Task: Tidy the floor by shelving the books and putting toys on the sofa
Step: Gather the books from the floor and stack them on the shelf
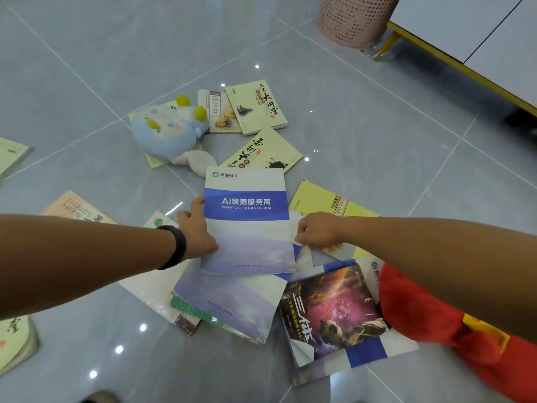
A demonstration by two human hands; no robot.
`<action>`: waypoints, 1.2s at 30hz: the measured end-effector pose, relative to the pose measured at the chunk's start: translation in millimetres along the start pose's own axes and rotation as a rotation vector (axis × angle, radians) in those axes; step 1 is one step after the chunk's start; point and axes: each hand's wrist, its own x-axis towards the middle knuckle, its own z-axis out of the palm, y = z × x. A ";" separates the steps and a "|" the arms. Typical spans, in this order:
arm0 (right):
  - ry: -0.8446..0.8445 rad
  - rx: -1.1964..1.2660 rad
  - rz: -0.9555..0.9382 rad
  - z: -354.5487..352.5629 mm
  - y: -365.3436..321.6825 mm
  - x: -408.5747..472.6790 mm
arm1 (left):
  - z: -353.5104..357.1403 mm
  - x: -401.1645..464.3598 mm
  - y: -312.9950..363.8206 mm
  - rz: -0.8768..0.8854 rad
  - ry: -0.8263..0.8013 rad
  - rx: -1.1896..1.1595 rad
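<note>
The blue-and-white brochure (247, 219) sits in the middle of a scatter of books on the grey tiled floor (87, 68). Beyond its far edge, bare tile runs out to a pink perforated basket (353, 18) and a white cabinet with a yellow-trimmed base (465, 33), both well apart from the brochure. Left of it the tiles lie open between a peach-coloured book (77, 207) and a pale green book (11, 155) at the picture's edge.

Just past the brochure's top edge lie three cream books with brush lettering (255, 107) and a blue plush toy (168, 129). A yellow book (325, 199) lies beside its right edge. Under its near edge a second brochure of the same kind (232, 303) overlaps a green-edged book (191, 308), and a space-themed book (331, 312) lies near its lower right corner, next to a red plush toy (430, 312).

The left hand (196, 231) grips the brochure's left edge, thumb on the cover and fingers hidden beneath; a black band (174, 247) circles the wrist. The right hand (316, 231) has its fingers curled, pinching the brochure's right edge. Both forearms reach forward and inward from the picture's sides, held straight and low over the pile.
</note>
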 end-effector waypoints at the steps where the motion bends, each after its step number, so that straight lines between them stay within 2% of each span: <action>1: 0.033 -0.199 -0.023 -3.0 3.1 -2.3 | -2.6 2.4 -0.9 -0.043 -0.052 -0.048; 3: 0.002 -0.461 -0.049 -3.1 10.1 -8.1 | -9.0 7.2 -5.6 -0.050 -0.133 -0.024; 4: -0.044 -0.519 -0.041 1.2 15.2 -9.5 | -12.2 8.0 -7.6 -0.018 -0.121 0.062; 7: -0.124 -0.504 -0.029 26.0 31.0 -9.9 | -17.5 11.7 -18.7 0.059 -0.089 0.133; 9: -0.118 -0.447 -0.042 44.6 39.1 -9.2 | -17.9 6.5 -25.3 0.121 -0.242 0.217; 11: -0.109 -0.475 -0.060 53.6 41.3 -9.3 | -16.6 4.9 -31.9 0.208 -0.365 0.407; 14: -0.165 -0.623 -0.034 51.2 34.8 -12.0 | -13.0 1.1 -33.5 0.306 -0.443 0.604; 19: -0.365 -0.582 0.009 37.2 23.6 -14.8 | -3.7 -4.6 -26.2 0.323 -0.425 0.792; 24: -0.629 -0.550 0.100 5.5 -1.0 -29.3 | -3.6 -1.7 -25.5 0.338 -0.282 1.054; 28: -0.599 -0.791 0.080 -11.5 -25.9 -38.0 | -4.3 -5.3 -18.8 0.502 -0.236 1.143; 30: -0.559 -0.899 0.061 -16.6 -35.3 -37.7 | -1.7 -5.8 -11.4 0.624 -0.254 1.105; 32: -0.495 -0.985 0.023 -22.8 -44.7 -37.8 | 4.0 -10.0 2.1 0.677 -0.306 0.869; 34: -0.437 -1.030 -0.022 -28.6 -58.1 -39.7 | 13.9 -20.3 24.3 0.608 -0.374 0.519; 36: -0.407 -1.088 -0.065 -31.3 -71.3 -39.3 | 26.1 -31.3 48.5 0.485 -0.456 0.293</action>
